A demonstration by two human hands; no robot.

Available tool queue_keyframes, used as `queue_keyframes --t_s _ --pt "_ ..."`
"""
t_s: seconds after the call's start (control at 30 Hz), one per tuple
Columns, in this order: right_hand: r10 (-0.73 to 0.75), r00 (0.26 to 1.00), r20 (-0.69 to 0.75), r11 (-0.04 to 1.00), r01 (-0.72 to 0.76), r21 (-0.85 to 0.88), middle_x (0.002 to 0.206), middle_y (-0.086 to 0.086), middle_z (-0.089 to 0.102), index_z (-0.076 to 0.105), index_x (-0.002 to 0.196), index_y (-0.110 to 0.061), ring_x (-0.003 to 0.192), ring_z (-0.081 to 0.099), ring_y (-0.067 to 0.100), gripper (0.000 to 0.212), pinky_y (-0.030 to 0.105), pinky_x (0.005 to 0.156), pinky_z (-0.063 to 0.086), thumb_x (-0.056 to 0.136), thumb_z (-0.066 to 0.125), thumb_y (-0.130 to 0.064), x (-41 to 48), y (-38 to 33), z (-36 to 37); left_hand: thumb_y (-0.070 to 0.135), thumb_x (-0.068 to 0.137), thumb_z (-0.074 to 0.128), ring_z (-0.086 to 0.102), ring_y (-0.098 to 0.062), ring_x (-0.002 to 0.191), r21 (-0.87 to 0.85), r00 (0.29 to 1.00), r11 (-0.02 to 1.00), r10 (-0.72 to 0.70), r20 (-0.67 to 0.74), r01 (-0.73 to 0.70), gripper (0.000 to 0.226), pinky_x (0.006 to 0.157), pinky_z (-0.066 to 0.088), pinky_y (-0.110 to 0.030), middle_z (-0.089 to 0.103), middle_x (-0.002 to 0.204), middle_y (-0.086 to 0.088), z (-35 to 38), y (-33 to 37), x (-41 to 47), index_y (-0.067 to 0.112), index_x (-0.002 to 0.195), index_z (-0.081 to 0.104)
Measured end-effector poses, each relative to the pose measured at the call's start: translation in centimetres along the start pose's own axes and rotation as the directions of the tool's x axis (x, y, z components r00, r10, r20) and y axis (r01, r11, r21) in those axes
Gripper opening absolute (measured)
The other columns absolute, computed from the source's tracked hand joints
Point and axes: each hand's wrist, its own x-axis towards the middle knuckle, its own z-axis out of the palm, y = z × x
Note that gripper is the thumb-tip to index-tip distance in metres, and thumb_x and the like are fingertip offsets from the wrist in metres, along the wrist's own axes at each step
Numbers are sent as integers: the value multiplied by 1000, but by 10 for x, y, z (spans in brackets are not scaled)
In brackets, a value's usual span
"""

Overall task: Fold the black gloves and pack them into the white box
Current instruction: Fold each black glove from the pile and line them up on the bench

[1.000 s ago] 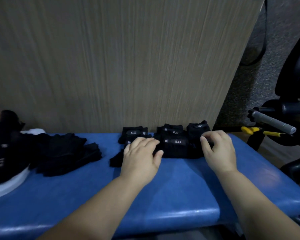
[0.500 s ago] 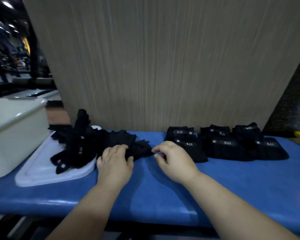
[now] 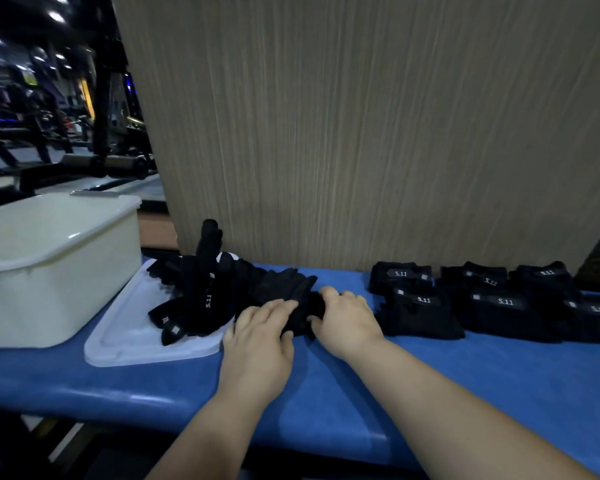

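1. The left hand [image 3: 260, 337] lies with fairly straight fingers over the near-left part of a black glove [image 3: 303, 308], pressing it onto the bench.
2. The right hand [image 3: 347, 320] has its fingers curled over the glove's right end, thumb against the near edge, gripping it.
3. This glove sits on the blue bench [image 3: 430, 375] between the two hands. It touches the loose glove pile [image 3: 201, 299] to its left.
4. That pile rests mostly on a white tray [image 3: 125, 341], with one glove standing up at the far side.
5. The white box [image 3: 66, 289] stands at the left, touching the tray. Its inside is out of sight from here.
6. To the right, folded gloves [image 3: 499, 306] lie in two rows, with "5.11" labels facing up.
7. A wood-grain panel [image 3: 361, 133] rises behind the bench.
8. Dim gym equipment [image 3: 101, 98] shows at far left.
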Motion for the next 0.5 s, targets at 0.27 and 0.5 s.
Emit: queue_keyframes --t_s 0.27,0.5 --pt "-37 998 -51 989 44 139 116 1 60 49 131 -22 104 57 19 36 27 77 46 95 50 -27 -12 -2 -12 42 99 35 18 -5 137 35 998 999 -36 55 34 39 111 19 -34 27 151 24 3 -4 0 44 138 42" --pt "10 983 -184 898 72 434 109 -11 57 61 110 -28 96 59 9 26 26 86 50 88 56 -15 -40 16 -22 52 99 23 19 -6 138 -11 997 997 -72 34 72 49 111 19 -33 32 151 21 1 -3 -2 37 141 41"
